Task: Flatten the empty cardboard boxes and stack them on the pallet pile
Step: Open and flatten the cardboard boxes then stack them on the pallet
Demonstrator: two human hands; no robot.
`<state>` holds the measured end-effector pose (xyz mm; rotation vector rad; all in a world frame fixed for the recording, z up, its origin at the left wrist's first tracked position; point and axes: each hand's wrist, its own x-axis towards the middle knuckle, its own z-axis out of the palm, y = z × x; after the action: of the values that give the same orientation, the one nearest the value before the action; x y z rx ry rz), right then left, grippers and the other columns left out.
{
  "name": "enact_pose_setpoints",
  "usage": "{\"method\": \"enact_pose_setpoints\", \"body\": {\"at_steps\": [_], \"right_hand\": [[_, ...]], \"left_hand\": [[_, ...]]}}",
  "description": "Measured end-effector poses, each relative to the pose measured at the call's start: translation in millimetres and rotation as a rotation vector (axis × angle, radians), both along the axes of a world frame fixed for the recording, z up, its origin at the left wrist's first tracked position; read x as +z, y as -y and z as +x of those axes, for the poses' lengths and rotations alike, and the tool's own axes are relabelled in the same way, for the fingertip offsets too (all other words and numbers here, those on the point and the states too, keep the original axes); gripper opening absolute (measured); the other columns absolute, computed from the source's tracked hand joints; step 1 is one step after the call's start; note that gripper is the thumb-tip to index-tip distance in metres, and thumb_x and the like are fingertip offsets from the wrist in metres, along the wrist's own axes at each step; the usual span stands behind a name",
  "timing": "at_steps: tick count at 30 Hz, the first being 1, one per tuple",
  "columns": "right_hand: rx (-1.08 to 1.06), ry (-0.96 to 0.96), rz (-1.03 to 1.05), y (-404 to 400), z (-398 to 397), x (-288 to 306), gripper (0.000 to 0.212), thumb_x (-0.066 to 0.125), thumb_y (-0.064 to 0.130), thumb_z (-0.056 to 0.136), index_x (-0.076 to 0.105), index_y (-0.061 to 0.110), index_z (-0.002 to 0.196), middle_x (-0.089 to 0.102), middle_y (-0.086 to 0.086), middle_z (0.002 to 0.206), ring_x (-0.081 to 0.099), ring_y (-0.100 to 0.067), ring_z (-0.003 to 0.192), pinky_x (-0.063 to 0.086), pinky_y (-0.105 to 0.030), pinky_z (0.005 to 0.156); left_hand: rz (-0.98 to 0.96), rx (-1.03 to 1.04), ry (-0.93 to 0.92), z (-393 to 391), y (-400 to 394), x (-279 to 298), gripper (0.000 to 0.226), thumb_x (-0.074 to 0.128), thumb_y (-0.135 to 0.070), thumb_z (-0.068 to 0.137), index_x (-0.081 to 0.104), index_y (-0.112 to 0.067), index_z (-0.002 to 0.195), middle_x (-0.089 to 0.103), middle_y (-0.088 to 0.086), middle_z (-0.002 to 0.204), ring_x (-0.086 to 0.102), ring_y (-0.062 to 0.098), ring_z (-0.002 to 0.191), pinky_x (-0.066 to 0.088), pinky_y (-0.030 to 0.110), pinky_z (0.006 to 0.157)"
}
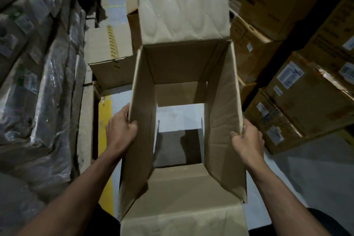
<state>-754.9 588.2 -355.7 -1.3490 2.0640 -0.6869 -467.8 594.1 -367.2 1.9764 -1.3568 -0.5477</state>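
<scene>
Holding an open box [183, 86] up in front of the body, the person has one hand on each side wall. The left hand [121, 130] grips the left wall's upper edge, its fingers [133, 125] curled over the rim and into the box. The right hand [247, 138] does the same on the right wall, fingers [236, 136] hooked over the edge.

Both ends of the box are open: the grey floor [180, 115] shows straight through it, so nothing is inside and the bottom flaps are already undone. The far flap [183, 15] stands up and the near flap [182, 197] hangs toward the person. The walls are not yet collapsed, though; the box is a square tube.

By my reading the task is at an early stage for this box. The opening-up is done; what is left is to push opposite corners together until the tube folds flat, then carry it to the pile. No pallet pile of flattened boxes can be made out, so I cannot say how many are stacked.

Two more cardboard boxes [113, 59] sit on the floor just beyond, apparently unflattened and perhaps next. Wrapped goods [38, 82] line the left, and labelled cartons [298, 101] are stacked on the right.
</scene>
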Motion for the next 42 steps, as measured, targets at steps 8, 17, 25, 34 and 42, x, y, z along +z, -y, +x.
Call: {"method": "enact_pose_setpoints", "body": {"at_steps": [8, 17, 25, 34, 42], "right_hand": [[-0.196, 0.153, -0.028, 14, 0, 2, 0.034, 0.058, 0.013, 0.094, 0.056, 0.015, 0.129, 0.061, -0.01, 0.116, 0.058, -0.033, 0.115, 0.049, -0.042, 0.095], [-0.225, 0.266, 0.034, 25, 12, 0, 0.03, 0.051, 0.017, 0.098, 0.049, 0.006, 0.127, 0.048, -0.002, 0.093, 0.053, -0.028, 0.102, 0.037, -0.015, 0.062], [-0.238, 0.219, 0.029, 39, 27, -11, 0.03, 0.052, 0.019, 0.097, 0.047, 0.006, 0.123, 0.046, -0.004, 0.095, 0.051, -0.028, 0.102, 0.041, -0.019, 0.044], [0.071, 0.463, -0.087, 59, 59, -10, 0.064, 0.059, 0.05, 0.075, 0.046, 0.028, 0.135, 0.067, 0.003, 0.116, 0.063, -0.026, 0.113, 0.051, -0.055, 0.098], [0.256, 0.444, 0.106, 45, 64, -82, 0.059, 0.041, 0.053, 0.102, 0.034, 0.025, 0.154, 0.042, 0.003, 0.154, 0.04, -0.017, 0.141, 0.035, -0.047, 0.117]], "left_hand": [[-0.031, -0.352, 0.093, -33, -29, -34, 0.068, 0.047, -0.022, 0.073, 0.051, -0.045, 0.137, 0.075, 0.005, 0.099, 0.069, 0.035, 0.093, 0.056, 0.042, 0.076], [0.143, -0.554, 0.099, -57, -69, -35, 0.071, 0.025, -0.071, 0.088, 0.045, -0.035, 0.145, 0.063, -0.003, 0.134, 0.059, 0.022, 0.12, 0.044, 0.033, 0.091], [0.388, -0.637, 0.276, -75, -76, -18, 0.103, 0.064, -0.073, 0.077, 0.017, -0.022, 0.152, 0.043, -0.001, 0.15, 0.05, 0.027, 0.129, 0.044, 0.039, 0.096], [0.129, -0.344, 0.33, -56, -62, -28, 0.054, 0.042, -0.04, 0.079, 0.058, -0.028, 0.129, 0.071, 0.011, 0.102, 0.061, 0.04, 0.1, 0.041, 0.038, 0.073], [0.129, 0.094, -0.473, -19, -5, -31, 0.016, 0.071, -0.02, 0.076, 0.066, -0.007, 0.068, 0.061, 0.004, 0.058, 0.053, 0.015, 0.052, 0.043, 0.032, 0.05]]}}
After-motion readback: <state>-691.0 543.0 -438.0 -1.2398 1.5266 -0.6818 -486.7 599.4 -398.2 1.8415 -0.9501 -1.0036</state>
